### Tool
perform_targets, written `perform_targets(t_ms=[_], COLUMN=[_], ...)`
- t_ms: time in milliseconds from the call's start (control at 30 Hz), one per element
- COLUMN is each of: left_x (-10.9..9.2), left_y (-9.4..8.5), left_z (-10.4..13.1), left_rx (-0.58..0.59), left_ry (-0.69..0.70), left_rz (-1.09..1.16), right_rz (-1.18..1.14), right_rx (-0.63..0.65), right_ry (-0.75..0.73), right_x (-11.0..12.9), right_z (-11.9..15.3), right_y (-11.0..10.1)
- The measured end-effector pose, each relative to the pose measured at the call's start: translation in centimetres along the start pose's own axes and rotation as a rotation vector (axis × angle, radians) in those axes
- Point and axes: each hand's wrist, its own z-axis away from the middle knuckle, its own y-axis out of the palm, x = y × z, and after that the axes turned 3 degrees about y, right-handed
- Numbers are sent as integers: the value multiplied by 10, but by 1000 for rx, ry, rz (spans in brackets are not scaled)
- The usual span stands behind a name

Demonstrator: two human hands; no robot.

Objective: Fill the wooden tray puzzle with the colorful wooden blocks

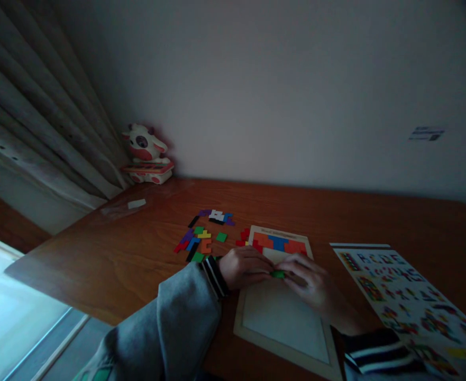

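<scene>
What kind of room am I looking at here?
Probably a room at home, perhaps a child's: a cow-like toy sits by the curtain, and colourful puzzle pieces lie on the wooden tabletop.

Cannot read the wall label (427, 133), see all of the green piece (277, 274), or follow the printed sheet (371, 290) past the right edge.

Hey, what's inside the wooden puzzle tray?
In the tray, orange pieces, a blue piece and a red piece lie at the far end; the near part shows its pale base. The left hand and right hand hide what's beneath them.
</scene>
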Motion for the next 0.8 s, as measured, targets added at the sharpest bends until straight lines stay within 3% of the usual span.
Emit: perform_targets(t_ms=[233, 367, 500, 700, 800], left_x=[1, 11, 20, 27, 26], left_y=[-13, -29, -35, -31, -30], left_z=[2, 10, 18, 20, 17], left_rx=[76, 198, 341, 403, 401], left_ry=[-236, -547, -827, -792, -779], left_rz=[-341, -634, -748, -685, -670], right_rz=[28, 50, 56, 109, 141], right_rx=[-83, -117, -116, -169, -272], right_ry=[72, 122, 139, 170, 247], right_x=[0, -2, -2, -5, -10], right_z=[-1, -1, 0, 0, 1], right_y=[-8, -10, -11, -10, -11])
